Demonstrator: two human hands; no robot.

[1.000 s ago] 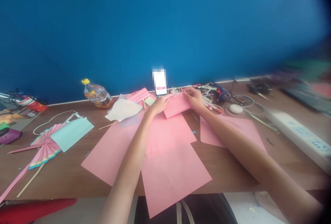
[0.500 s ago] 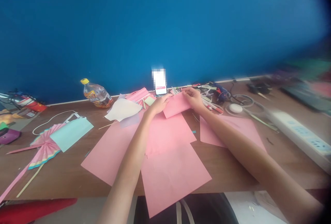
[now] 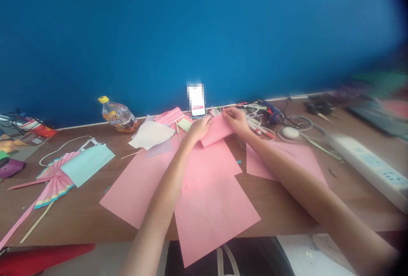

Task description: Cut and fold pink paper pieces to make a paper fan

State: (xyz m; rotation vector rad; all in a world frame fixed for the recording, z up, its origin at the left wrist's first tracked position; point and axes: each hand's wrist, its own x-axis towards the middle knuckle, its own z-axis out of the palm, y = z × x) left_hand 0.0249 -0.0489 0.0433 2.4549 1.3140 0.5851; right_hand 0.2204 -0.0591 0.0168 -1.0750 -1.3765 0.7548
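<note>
Between my two hands is a pink sheet of paper [image 3: 219,130], its far part folded or curled over toward me. My left hand [image 3: 200,128] is closed on its left edge. The fingers of my right hand [image 3: 236,119] pinch its upper right edge. Under my forearms lie more pink sheets: one at the left [image 3: 137,191], one at the front [image 3: 216,220] hanging past the table edge, and one at the right [image 3: 287,161] partly beneath my right arm. Whether the held paper joins the sheet below it, I cannot tell.
A phone [image 3: 196,99] stands against the blue wall. White paper [image 3: 151,135], a drink bottle [image 3: 119,116] and a pink paper fan [image 3: 59,176] with a light-blue sheet [image 3: 87,163] lie left. Rightward are cables [image 3: 302,125] and a power strip [image 3: 366,165].
My left hand has shifted slightly to the right along the paper's edge. My right hand stays at nearly the same place, still pinching the paper.
</note>
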